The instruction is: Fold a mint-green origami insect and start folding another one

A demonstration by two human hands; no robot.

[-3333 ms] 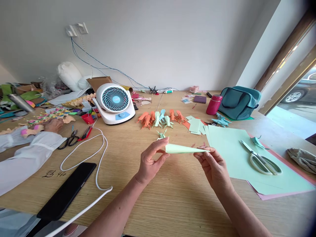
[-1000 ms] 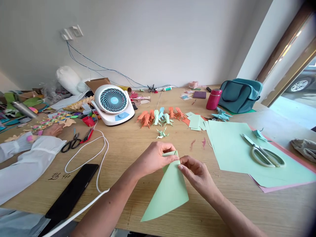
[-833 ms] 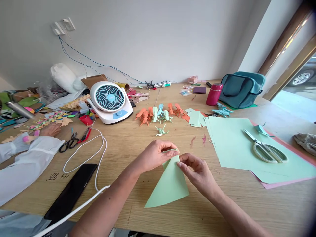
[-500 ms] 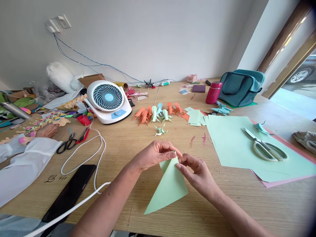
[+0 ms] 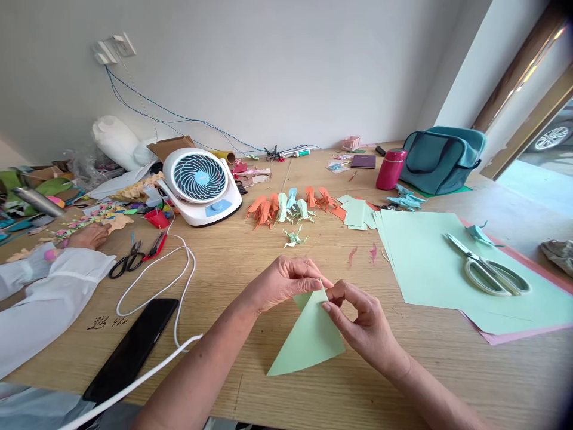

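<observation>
So both the left hand (image 5: 280,282) and right hand (image 5: 358,316) are pinching the top corner of the pale green folded paper triangle (image 5: 308,337) (lying on the wooden table (image 5: 277,251))

Not much readable here tbh. The only writing showing up is some black handwritten marking (image 5: 106,322) sitting right on the wooden table (image 5: 277,394), between the black phone (image 5: 132,349) and the white sleeve (image 5: 49,298). The right part is looking like "460" to me; the left part is reading as a scribbled character I can't make out. The fan (image 5: 200,185), the pink bottle (image 5: 390,169) and the teal bag (image 5: 441,158) aren't showing any label or brand I can read at this size.
</observation>
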